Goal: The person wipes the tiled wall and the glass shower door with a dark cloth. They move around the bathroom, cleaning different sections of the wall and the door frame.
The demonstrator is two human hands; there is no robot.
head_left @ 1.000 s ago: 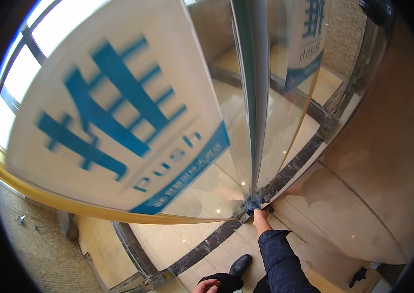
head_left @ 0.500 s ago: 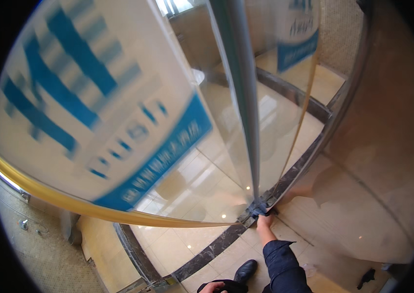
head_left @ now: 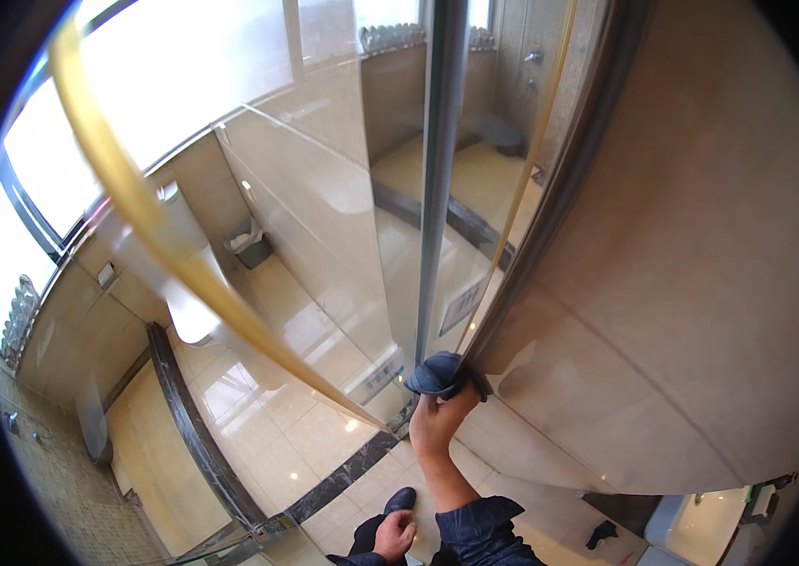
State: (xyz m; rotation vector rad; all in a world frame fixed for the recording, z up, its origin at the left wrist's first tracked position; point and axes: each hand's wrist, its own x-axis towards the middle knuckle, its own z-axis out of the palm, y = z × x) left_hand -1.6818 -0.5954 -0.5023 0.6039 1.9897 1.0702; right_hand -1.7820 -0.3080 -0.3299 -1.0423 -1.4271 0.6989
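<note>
A dark blue cloth (head_left: 435, 374) is bunched against the lower part of a vertical metal door post (head_left: 439, 179), just where the post meets the beige wall panel (head_left: 663, 283). The right hand (head_left: 439, 420) sits right beneath it, fingers closed around the cloth. The left hand (head_left: 392, 536) hangs low by a dark shoe (head_left: 399, 499), loosely curled; its grip is hard to make out. A glass door (head_left: 314, 208) with a gold edge stands to the left above the tiled floor (head_left: 258, 443).

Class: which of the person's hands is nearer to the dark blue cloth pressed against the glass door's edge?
Right. The right hand grips the dark blue cloth against the glass door's edge; the left hand hangs low by the frame's bottom, well apart from it.
</note>
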